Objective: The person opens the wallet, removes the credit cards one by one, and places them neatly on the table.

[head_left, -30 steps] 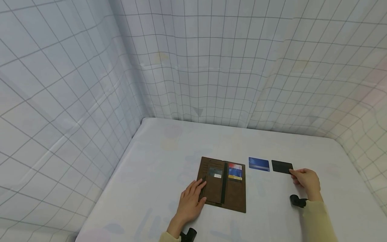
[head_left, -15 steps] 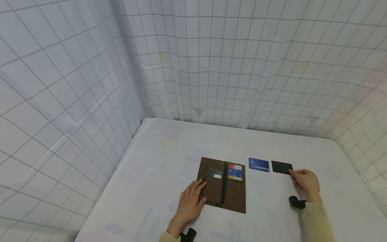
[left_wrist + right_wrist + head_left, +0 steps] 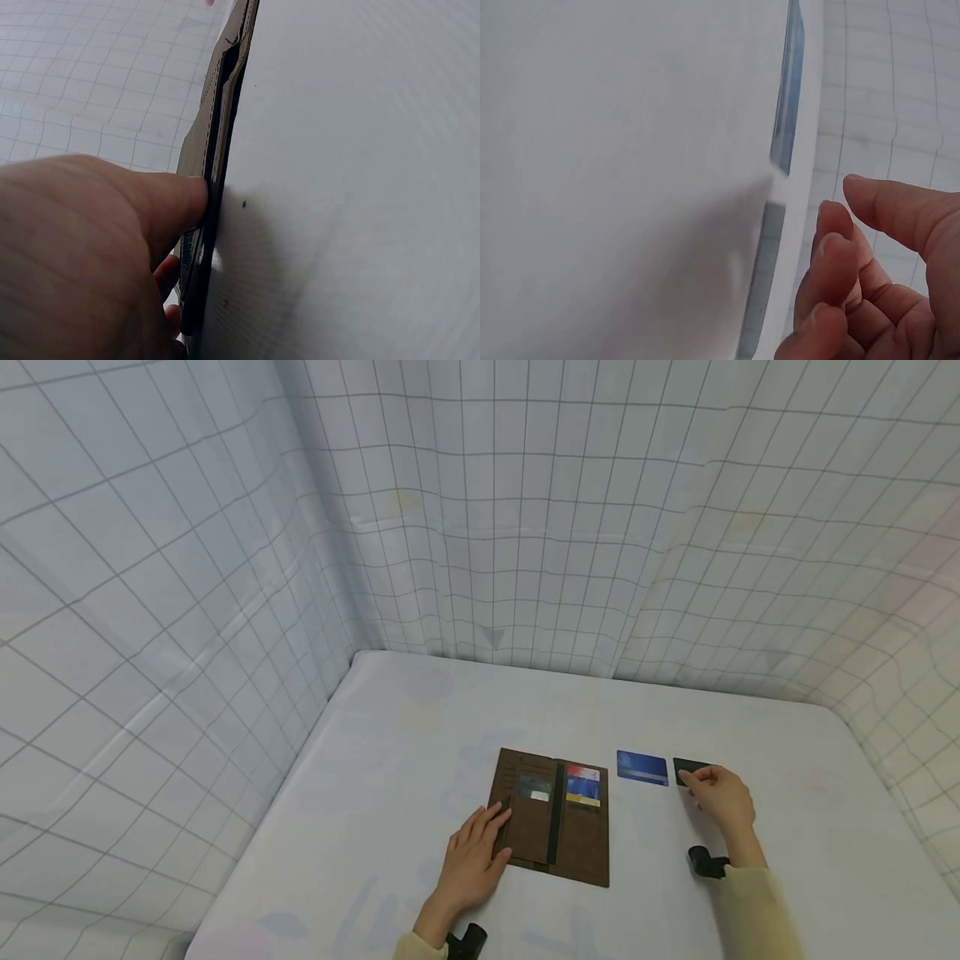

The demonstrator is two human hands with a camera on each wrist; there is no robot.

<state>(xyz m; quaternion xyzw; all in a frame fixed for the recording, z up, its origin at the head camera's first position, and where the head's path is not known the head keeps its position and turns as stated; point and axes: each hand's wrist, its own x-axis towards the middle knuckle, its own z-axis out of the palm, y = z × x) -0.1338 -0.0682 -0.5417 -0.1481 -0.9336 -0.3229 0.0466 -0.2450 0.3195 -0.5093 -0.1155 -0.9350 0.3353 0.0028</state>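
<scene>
A brown wallet (image 3: pixel 585 852) lies unfolded on the white table, with cards in slots on both halves. My left hand (image 3: pixel 471 868) rests on its left edge with fingers extended; in the left wrist view the thumb (image 3: pixel 176 199) touches the wallet's edge. To the right of the wallet, a blue card (image 3: pixel 642 767) lies flat beside a black card (image 3: pixel 686 766). My right hand (image 3: pixel 723 803) hovers over the black card and hides part of it. In the right wrist view a gap separates thumb and fingers (image 3: pixel 832 270), and nothing sits between them.
The wallet's right half holds colourful cards (image 3: pixel 583 785); a grey card (image 3: pixel 535 788) shows in the left half. White grid-patterned curtains (image 3: pixel 495 527) surround the table (image 3: pixel 390 735) at the back and sides. A black camera mount (image 3: pixel 707 862) sits at the right wrist.
My right hand has let go of the black card's right corner and moved left over it. The left hand, the wallet and both loose cards have stayed in place.
</scene>
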